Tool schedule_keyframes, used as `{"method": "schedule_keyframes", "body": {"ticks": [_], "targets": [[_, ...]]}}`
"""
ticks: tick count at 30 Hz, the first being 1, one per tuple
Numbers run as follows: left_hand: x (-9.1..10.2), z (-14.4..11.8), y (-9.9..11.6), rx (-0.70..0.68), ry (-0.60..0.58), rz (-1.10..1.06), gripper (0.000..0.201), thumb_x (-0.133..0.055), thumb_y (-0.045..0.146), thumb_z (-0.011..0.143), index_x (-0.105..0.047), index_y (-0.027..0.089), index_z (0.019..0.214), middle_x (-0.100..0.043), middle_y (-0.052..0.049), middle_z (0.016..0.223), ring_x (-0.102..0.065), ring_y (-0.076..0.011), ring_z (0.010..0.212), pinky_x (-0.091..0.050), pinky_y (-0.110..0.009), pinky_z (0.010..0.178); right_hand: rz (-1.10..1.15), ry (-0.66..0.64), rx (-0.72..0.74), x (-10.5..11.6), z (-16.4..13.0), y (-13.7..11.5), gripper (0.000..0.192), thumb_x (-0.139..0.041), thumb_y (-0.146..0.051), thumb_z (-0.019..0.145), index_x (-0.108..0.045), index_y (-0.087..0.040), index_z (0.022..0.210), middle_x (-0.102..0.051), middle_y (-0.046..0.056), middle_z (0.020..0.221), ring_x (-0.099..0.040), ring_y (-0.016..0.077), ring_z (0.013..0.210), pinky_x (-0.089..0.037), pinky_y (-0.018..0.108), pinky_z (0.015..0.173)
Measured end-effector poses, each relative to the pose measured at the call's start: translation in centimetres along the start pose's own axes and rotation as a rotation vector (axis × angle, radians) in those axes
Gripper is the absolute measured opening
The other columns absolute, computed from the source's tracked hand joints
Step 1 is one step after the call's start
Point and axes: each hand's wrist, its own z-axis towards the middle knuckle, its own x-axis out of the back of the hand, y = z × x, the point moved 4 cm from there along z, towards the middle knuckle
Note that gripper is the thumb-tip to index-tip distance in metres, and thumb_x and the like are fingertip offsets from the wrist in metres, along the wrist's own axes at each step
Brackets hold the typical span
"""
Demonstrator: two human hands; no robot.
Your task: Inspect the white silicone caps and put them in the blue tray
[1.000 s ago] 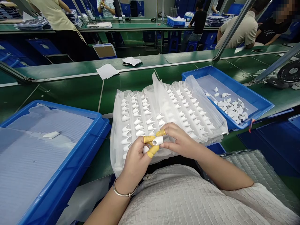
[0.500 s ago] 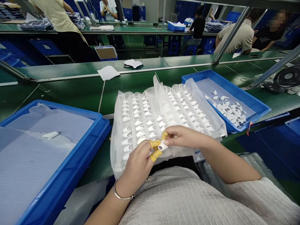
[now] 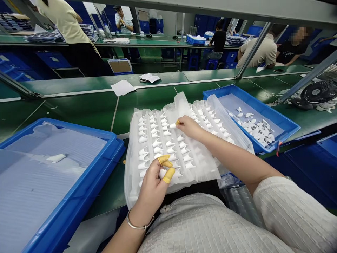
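My right hand (image 3: 188, 127), with a yellow finger cot on a fingertip, pinches a small white tubular part (image 3: 172, 125) over the upper middle of a soft white packing tray (image 3: 133, 147). Rows of similar white parts (image 3: 143, 151), hollow with scooped ends, fill this tray. Above its near edge hovers my left hand (image 3: 158, 179), palm turned inward, its yellow-cotted thumb and fingers apart. Another white part (image 3: 162, 173) shows between those fingers, seemingly lying in the tray behind them. A sheet of white film (image 3: 181, 102) is folded back across the middle of the tray.
To the right stands a blue bin (image 3: 289, 126) with a heap of loose white parts (image 3: 258, 131). At left, stacked blue bins (image 3: 110, 140) hold film and a single white piece (image 3: 56, 158). Beyond are paper (image 3: 123, 88), a black fan (image 3: 318, 91), metal posts and several people.
Both hands were together at the near edge, fingers around one white part. My right hand has moved away and up over the tray with a part; my left hand has opened.
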Motion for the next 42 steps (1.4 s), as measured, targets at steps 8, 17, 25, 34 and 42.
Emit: {"method": "schedule_keyframes", "body": {"ticks": [8, 17, 25, 34, 42], "targets": [[0.0, 0.5, 0.1, 0.018, 0.001, -0.089, 0.03, -0.06, 0.035, 0.093, -0.055, 0.024, 0.12, -0.062, -0.004, 0.102, -0.058, -0.0182, 0.101, -0.044, -0.036, 0.097, -0.323, -0.054, 0.097, 0.4, -0.5, 0.8, 0.019, -0.054, -0.014, 0.094, -0.071, -0.014, 0.088, -0.059, 0.012, 0.102, -0.052, 0.0269, 0.102, -0.041, 0.034, 0.084], [0.4, 0.3, 0.0, 0.023, 0.082, -0.261, 0.03, -0.049, 0.037, 0.098, -0.054, 0.027, 0.126, -0.061, -0.004, 0.11, -0.057, -0.0116, 0.075, -0.05, -0.029, 0.073, -0.525, -0.102, 0.082, 1.0, -0.7, -1.6, 0.012, -0.061, -0.012, 0.088, -0.072, -0.011, 0.082, -0.061, 0.017, 0.098, -0.053, 0.0327, 0.098, -0.04, 0.038, 0.074], [0.4, 0.4, 1.8, -0.046, 0.066, -0.37, 0.031, -0.064, 0.025, 0.09, -0.057, 0.028, 0.12, -0.062, -0.003, 0.104, -0.059, -0.0115, 0.077, -0.052, -0.022, 0.063, 0.287, -0.341, 0.245, 0.7, -10.2, -7.4, 0.014, -0.06, -0.032, 0.093, -0.063, -0.019, 0.091, -0.063, 0.002, 0.088, -0.06, 0.0154, 0.079, -0.045, 0.026, 0.068], [-1.0, 0.4, 2.9, -0.174, 0.105, -0.313, 0.046, -0.071, 0.019, 0.082, -0.057, 0.034, 0.123, -0.049, -0.003, 0.115, -0.061, -0.0142, 0.096, -0.056, -0.032, 0.086, 0.711, -0.209, 0.024, -1.6, -13.6, -6.1, 0.01, -0.063, -0.028, 0.088, -0.061, -0.018, 0.087, -0.062, 0.001, 0.086, -0.057, 0.0145, 0.077, -0.043, 0.026, 0.068], [-1.8, -0.4, 2.6, -0.162, 0.026, -0.146, 0.05, -0.071, 0.021, 0.083, -0.057, 0.038, 0.128, -0.031, -0.005, 0.149, -0.047, -0.0259, 0.134, -0.048, -0.047, 0.108, 0.903, -0.144, -0.062, -2.1, -13.5, -4.6, 0.019, -0.068, -0.036, 0.082, -0.059, -0.019, 0.084, -0.06, 0.0, 0.083, -0.055, 0.0153, 0.077, -0.044, 0.028, 0.069]]}}
